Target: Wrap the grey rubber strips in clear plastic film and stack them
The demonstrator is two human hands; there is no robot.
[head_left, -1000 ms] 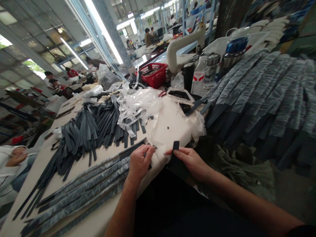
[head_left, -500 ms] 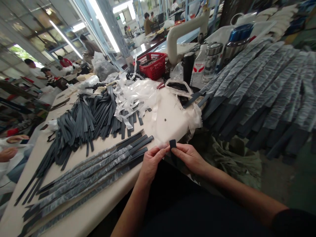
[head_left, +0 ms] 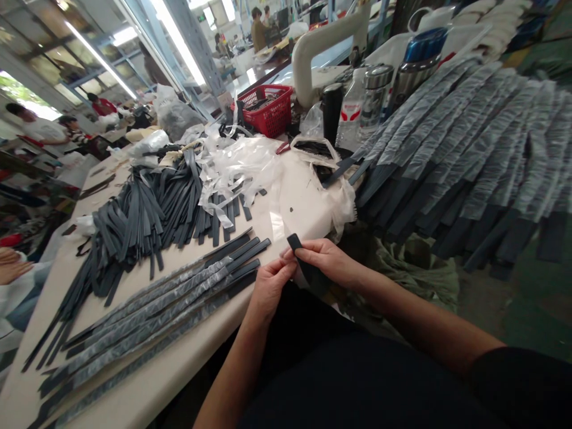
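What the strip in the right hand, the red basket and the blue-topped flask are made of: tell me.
Strip: perhaps leather or imitation leather; it looks dark, smooth and fairly matte. Synthetic is equally possible.
Red basket: most likely plastic, given its even colour and lattice walls.
Flask: body probably polished steel, judging by silvery reflections; its blue top could be metal or plastic.

By the near edge of the table (head_left: pixel 308 217), the right hand (head_left: pixel 329 260) pinches a dark strap (head_left: pixel 294 241) beside the left hand (head_left: pixel 273 283); film-wrapped straps (head_left: pixel 179 305) lie along that edge.
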